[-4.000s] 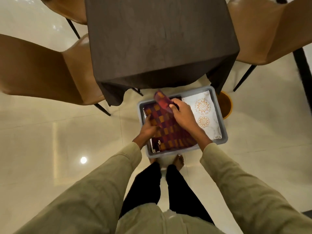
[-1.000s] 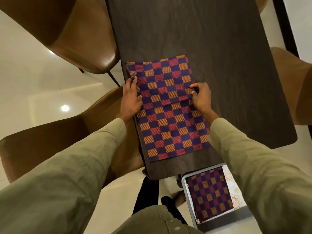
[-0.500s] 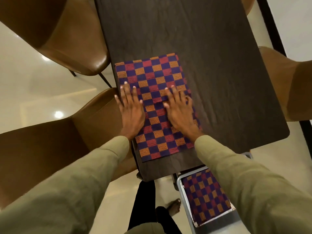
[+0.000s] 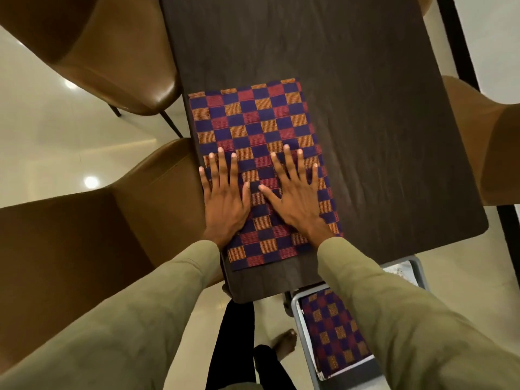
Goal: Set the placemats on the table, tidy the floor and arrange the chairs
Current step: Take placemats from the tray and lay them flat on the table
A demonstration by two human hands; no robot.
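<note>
A checkered placemat [image 4: 253, 119] in purple, red and orange lies flat on the dark table [image 4: 380, 122], along its left edge. My left hand [image 4: 223, 197] rests palm down on the mat's left side, fingers spread. My right hand [image 4: 294, 192] presses flat on its right side, fingers spread too. Neither hand grips anything. A grey bin [image 4: 299, 330] sits on the floor at the table's near end, with another checkered placemat [image 4: 333, 330] inside, partly hidden by my right sleeve.
Two brown leather chairs stand on the left, one near [image 4: 84, 249] and one far [image 4: 107, 54]. A tan chair [image 4: 484, 136] is at the right. A white patterned mat [image 4: 401, 273] peeks out in the bin. My bare foot [image 4: 285, 343] is on the glossy floor.
I took the placemat from the bin and laid it on the table. In the last second both hands went from pinching its edges to lying flat, and slid slightly toward me.
</note>
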